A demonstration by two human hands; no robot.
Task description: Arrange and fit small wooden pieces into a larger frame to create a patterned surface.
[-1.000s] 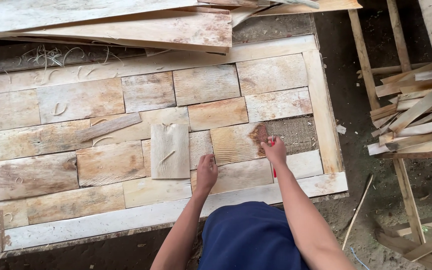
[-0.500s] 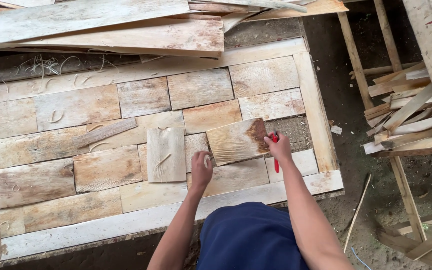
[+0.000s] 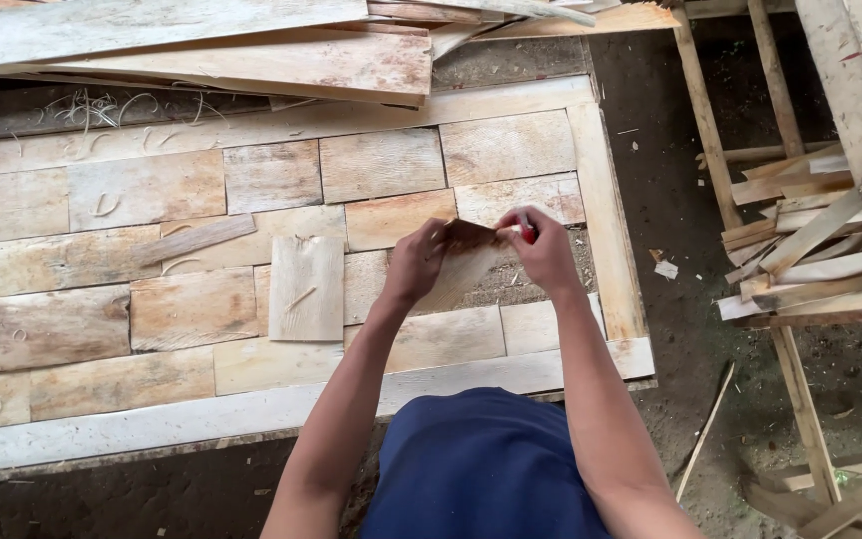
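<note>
Dirt floor (image 3: 670, 339) under a low wooden panel (image 3: 281, 250) of pale patchwork blocks, framed by lighter boards. Above its right part, thin wood piece (image 3: 461, 265), tan, grainy, tilted, lifted off the panel. Left hand (image 3: 416, 265) gripping its left edge; right hand (image 3: 546, 250) pinching the top corner along with a red tool (image 3: 528, 235). Loose slats (image 3: 810, 250) stacked well to the right, bare ground between

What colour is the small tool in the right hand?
Red: the tool peeks out of the right hand, against the wood piece. Head view.
</note>
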